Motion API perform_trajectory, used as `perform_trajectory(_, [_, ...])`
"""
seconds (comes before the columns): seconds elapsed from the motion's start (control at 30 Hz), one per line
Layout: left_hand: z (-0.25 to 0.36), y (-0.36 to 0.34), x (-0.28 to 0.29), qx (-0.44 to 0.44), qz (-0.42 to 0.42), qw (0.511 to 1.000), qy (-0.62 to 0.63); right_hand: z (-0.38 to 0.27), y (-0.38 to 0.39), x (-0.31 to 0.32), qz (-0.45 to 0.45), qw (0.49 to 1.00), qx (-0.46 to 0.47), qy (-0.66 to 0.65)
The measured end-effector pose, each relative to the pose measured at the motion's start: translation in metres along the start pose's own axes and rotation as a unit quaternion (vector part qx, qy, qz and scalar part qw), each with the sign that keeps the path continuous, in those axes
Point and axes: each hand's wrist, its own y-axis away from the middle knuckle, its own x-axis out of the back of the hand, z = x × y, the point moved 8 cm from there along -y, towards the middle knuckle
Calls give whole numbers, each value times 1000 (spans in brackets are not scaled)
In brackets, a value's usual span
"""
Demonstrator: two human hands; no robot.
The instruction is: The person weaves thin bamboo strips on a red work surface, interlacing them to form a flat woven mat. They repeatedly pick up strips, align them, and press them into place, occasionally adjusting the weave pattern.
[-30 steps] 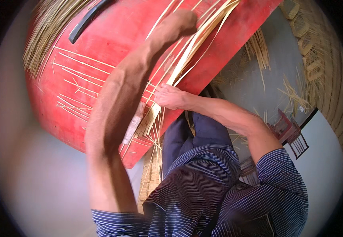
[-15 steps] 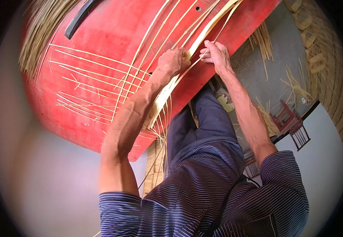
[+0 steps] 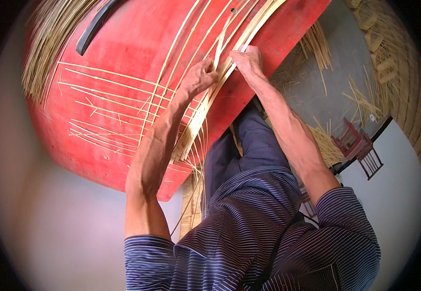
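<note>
Bamboo strips (image 3: 205,104): bundle laid on red desk (image 3: 123,63), pinched by left hand (image 3: 198,77) grip and right hand (image 3: 247,60) grip.

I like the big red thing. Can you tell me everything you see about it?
The red board is a large, flat panel that looks like painted wood, with a worn lower edge. It fills the upper left of the picture. A dark curved handle sits near its top. Thin pale bamboo strips lie scattered across it, and the left hand and right hand press a bundle of strips against it.
</note>
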Motion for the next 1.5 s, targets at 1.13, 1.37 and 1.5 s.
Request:
perform_trajectory(1.13, [-4, 7, -17, -28, 70, 978, -196, 64, 3, -48, -145, 856, -93, -487])
perform_trajectory(1.37, [10, 7, -22, -66, 155, 961, -218, 53, 9, -47, -212, 830, -70, -510])
perform_trajectory(1.5, [19, 5, -25, -11, 169, 949, -266, 52, 8, -49, -255, 812, -60, -521])
